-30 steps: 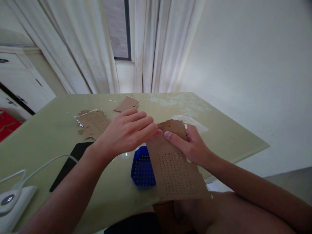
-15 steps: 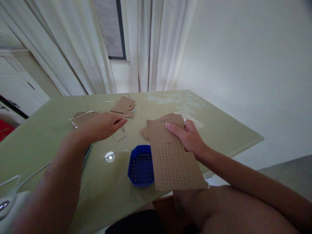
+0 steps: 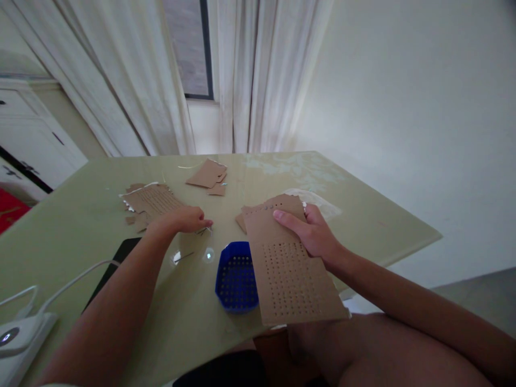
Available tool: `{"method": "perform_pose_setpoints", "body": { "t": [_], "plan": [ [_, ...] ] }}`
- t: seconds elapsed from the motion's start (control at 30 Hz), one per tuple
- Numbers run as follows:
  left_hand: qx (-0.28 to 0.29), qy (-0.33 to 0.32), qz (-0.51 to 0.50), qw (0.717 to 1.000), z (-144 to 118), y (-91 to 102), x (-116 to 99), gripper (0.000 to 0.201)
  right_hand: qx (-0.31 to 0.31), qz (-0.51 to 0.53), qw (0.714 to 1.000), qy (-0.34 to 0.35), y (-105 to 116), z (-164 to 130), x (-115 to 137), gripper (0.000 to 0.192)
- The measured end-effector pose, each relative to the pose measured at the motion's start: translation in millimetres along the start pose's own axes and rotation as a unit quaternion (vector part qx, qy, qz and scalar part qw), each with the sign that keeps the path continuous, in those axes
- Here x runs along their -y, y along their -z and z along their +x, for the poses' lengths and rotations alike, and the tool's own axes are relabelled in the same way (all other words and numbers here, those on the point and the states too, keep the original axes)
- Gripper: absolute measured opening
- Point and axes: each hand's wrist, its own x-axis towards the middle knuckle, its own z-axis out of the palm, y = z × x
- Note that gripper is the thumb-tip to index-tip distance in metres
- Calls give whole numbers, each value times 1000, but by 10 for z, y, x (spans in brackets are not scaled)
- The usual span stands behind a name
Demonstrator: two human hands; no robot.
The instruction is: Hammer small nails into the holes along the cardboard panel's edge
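My right hand (image 3: 316, 231) grips a brown cardboard piece (image 3: 282, 263) by its upper right side, thumb on top. Rows of small punched holes cover its lower part, with one more row near its torn top edge. Low over the table, my left hand (image 3: 187, 219) is closed, its fingertips pressed together right at some thin metal pins (image 3: 205, 231). Whether a pin is between the fingers is too small to tell. Just left of the cardboard stands a blue basket (image 3: 236, 306) with a perforated bottom, partly covered by the cardboard. Another thin pin (image 3: 184, 257) lies nearer to me.
Perforated cardboard scraps (image 3: 151, 201) lie at the left, and more cardboard pieces (image 3: 207, 174) farther back. Clear plastic (image 3: 318, 201) is behind my right hand. A dark flat object (image 3: 116, 269) lies under my left forearm, beside a white power strip (image 3: 24, 338) with cables.
My left hand has moved down and nearer to me, reaching the metal pins on the table. My right hand keeps its hold on the cardboard. The view has shifted slightly.
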Motion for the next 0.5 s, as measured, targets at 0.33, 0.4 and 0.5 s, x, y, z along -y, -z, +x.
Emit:
{"method": "perform_pose_setpoints", "body": {
  "t": [0.33,0.4,0.5],
  "plan": [
    [-381,-192,-134,894,-820,569,-651,44,19,13,999,25,26,-12,-45,38],
    [-434,-281,-154,842,-960,574,-857,36,35,9,998,52,35,-25,-34,39],
    [-451,-323,-137,821,-958,492,-999,23,33,2,997,73,36,-46,-9,36]
  ]
}}
